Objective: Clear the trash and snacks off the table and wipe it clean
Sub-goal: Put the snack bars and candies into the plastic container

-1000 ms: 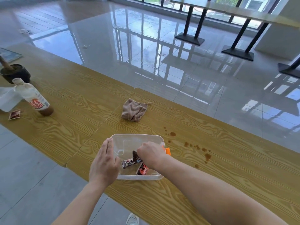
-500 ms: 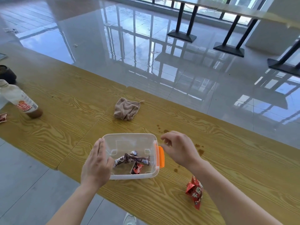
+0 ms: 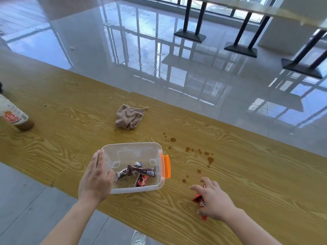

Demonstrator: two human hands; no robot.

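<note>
- The right hand (image 3: 215, 200) lies over a red crinkled foil snack wrapper (image 3: 198, 199) at the lower right of the frame, on the yellow wood-grain desk (image 3: 256, 188). Its fingers curve down onto the foil but the thumb is hidden, so I cannot tell whether the grip has closed.
- The left hand (image 3: 95, 177), at lower centre, presses straight fingers flat against the left wall of the clear rectangular plastic box (image 3: 134, 189). Its grip is apart and holds nothing.
- Foil is probably slick and springy, so pinch a crimped end rather than the puffed middle.
- Lift the wrapper above the rim and the jutting orange latch (image 3: 167, 167), then drop it among the wrapped snack bars (image 3: 139, 171).
- Brace the box, since light plastic probably slides on smooth laminate.
- Avoid dragging the foil through the brown liquid drops (image 3: 210, 159) just above the hand.
- The crumpled beige terry cloth (image 3: 129, 116), soft and likely absorbent, lies above the box, well apart.
</note>
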